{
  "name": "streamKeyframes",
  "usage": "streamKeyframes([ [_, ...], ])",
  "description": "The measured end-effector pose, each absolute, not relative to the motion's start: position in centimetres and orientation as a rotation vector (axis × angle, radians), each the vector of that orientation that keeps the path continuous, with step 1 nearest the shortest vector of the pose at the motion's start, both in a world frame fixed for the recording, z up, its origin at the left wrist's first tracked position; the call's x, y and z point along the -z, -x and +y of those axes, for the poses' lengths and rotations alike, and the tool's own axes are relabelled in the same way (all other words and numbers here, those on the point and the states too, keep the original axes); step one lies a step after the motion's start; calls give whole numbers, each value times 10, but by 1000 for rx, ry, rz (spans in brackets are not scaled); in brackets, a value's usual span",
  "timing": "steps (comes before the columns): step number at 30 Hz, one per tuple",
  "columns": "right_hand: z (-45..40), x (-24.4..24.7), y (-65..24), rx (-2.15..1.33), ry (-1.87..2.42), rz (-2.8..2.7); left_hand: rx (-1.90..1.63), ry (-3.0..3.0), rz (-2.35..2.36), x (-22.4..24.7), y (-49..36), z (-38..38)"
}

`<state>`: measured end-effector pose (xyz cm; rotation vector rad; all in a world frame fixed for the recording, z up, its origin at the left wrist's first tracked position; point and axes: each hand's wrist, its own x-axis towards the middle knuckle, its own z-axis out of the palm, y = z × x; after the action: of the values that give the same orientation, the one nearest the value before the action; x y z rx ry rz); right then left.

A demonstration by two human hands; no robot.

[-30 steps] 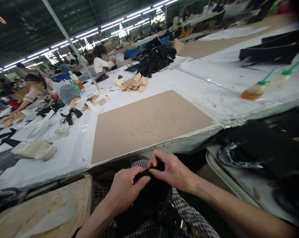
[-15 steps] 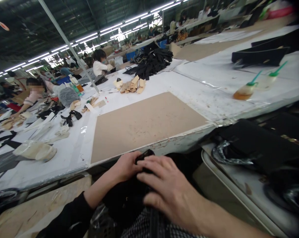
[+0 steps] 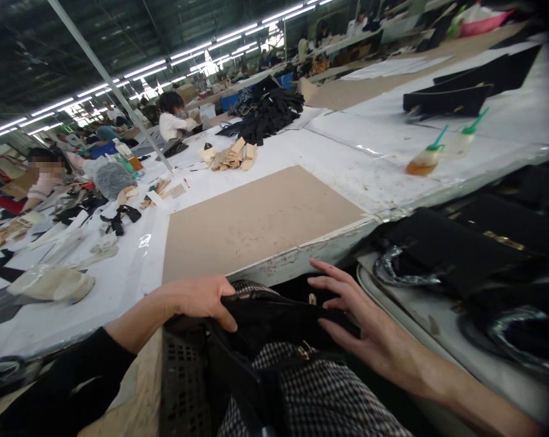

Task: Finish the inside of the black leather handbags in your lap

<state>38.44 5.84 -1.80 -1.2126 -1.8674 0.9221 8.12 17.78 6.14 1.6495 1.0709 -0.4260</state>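
In the head view, the left hand [image 3: 201, 297] reaches in from the left, with its back up and its thumb pointing down to the right. Its fingers are clamped on the edge of a black bag [image 3: 274, 317]. The thumb is on the near side, and the other fingers are mostly hidden. The right hand [image 3: 365, 318] reaches in from the low right. Its fingers [image 3: 333, 270] are spread apart and point left.

The black bag is between the two hands, over a checked cloth [image 3: 333, 394]. Its right part is just beside the right fingers, and I cannot tell if they touch it.

On the white surface [image 3: 329, 152] there is one brown board [image 3: 260, 221], one pile of black strips [image 3: 272, 112], one pile of tan pieces [image 3: 233, 156] and one red pen [image 3: 186, 182]. Two bottles [image 3: 423, 162] with green tops are near the right side. More black things [image 3: 451, 243] lie below them, too dark to count. Two people [image 3: 171, 124] are at the far side; those way back are too small to count.
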Motion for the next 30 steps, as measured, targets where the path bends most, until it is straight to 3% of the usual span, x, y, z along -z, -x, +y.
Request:
streamKeyframes([
  [5,69,39,-397,-1738,1214,-1579,289,-1520,962,-33,-90,157],
  [10,68,40,-402,-1925,1221,-1380,-12,-1547,935,-27,-94,149],
  [22,74,36,-388,-1706,1296,-1236,-101,-1903,1026,-16,-100,150],
  [30,80,39,-388,-1543,1271,-1471,-87,-1756,1088,-14,-92,144],
])
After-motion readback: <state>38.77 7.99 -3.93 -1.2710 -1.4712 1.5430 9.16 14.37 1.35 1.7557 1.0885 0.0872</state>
